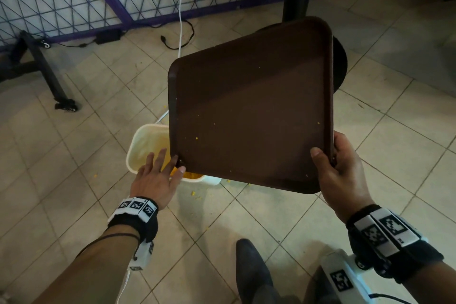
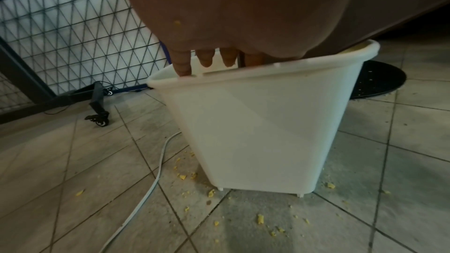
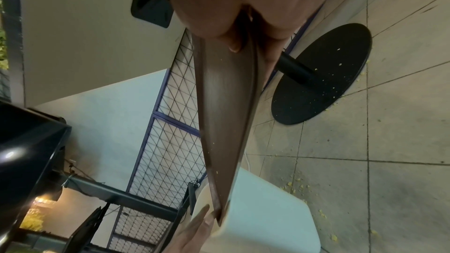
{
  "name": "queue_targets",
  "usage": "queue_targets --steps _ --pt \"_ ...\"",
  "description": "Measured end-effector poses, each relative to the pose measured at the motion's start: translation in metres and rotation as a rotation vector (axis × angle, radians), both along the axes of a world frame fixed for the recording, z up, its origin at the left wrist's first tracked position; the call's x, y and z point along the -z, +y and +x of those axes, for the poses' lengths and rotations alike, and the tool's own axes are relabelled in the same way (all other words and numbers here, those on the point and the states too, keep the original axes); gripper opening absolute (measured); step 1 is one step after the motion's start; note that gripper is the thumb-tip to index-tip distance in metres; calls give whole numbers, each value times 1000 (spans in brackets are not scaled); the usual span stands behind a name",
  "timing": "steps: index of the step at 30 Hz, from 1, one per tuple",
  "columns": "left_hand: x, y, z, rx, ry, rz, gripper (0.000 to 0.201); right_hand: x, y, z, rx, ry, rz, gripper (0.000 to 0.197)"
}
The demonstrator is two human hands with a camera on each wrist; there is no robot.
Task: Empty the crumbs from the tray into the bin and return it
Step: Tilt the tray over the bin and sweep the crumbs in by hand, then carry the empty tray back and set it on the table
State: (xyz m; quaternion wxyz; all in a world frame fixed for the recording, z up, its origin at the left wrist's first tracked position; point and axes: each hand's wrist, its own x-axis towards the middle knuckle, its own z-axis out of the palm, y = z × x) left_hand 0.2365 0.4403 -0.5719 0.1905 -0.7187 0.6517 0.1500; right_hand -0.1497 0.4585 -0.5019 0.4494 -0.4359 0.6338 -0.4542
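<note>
Right, you have the brown tray tipped over the white bin, its lower left corner just above the bin's opening, so the step in hand looks like shaking off the last crumbs. Your right hand grips the near right edge, thumb on the tray's upper face and fingers curled underneath, and that one grip carries the whole tray. Your left hand is flat with its fingers straight, fingertips touching the lower corner and holding nothing. To finish well, keep that low corner inside the bin's rim rather than beside it, steepen the tilt, and use the flat left hand to sweep or tap the stragglers toward the corner; only a few yellow specks cling to the tray's surface, so I judge the emptying nearly done. The bin holds a heap of yellow crumbs at its near side, partly hidden by the tray. More crumbs lie scattered on the tiled floor around the bin's foot, which suggests spillage is the risk to watch. A white cable runs past the bin on the floor.
</note>
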Motion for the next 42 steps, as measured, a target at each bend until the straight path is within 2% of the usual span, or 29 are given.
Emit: queue_targets --steps 4,8,10,11,13,15,17,20,25,27,29,30,32,34,39,42 --pt "-14 -4 4 -6 -31 -69 69 1 -5 -6 19 -81 40 26" --pt "-25 -18 4 -130 -114 -138 48 -1 -12 -22 43 -234 96 27" --pt "-28 -30 1 -259 -9 -157 49 1 -16 -34 44 -282 120 22" --pt "-29 -36 -3 -328 93 -180 51 3 -17 -41 36 -301 132 25" --pt "-32 -47 -15 -448 311 -239 50 4 -18 -57 10 -328 156 46" --pt "-41 -51 -29 -540 485 -286 46 0 -16 -69 -8 -351 189 42" --pt "-59 -47 -45 -581 569 -329 38 -11 -14 -78 -6 -405 237 26" --pt "-93 -29 -68 -649 590 -393 32 -30 -6 -93 -16 -369 321 29" --pt "-140 20 -83 -680 535 -469 28 -93 17 -110 -49 -314 423 35" --pt "-167 40 -87 -677 495 -481 28 -126 27 -115 -92 -250 435 46" --pt "-200 57 -92 -683 490 -478 29 -155 36 -121 -122 -153 449 67" --pt "-217 65 -95 -695 495 -472 29 -169 40 -125 -134 -113 467 68" --pt "-250 81 -97 -690 497 -468 28 -196 50 -134 -196 -19 515 41" --pt "-280 98 -98 -666 489 -473 25 -222 61 -144 -267 90 561 28" --pt "-352 122 -109 -686 488 -481 25 -304 84 -153 -307 218 552 26" --pt "-409 126 -125 -692 518 -529 27 -364 92 -161 -266 145 516 33"
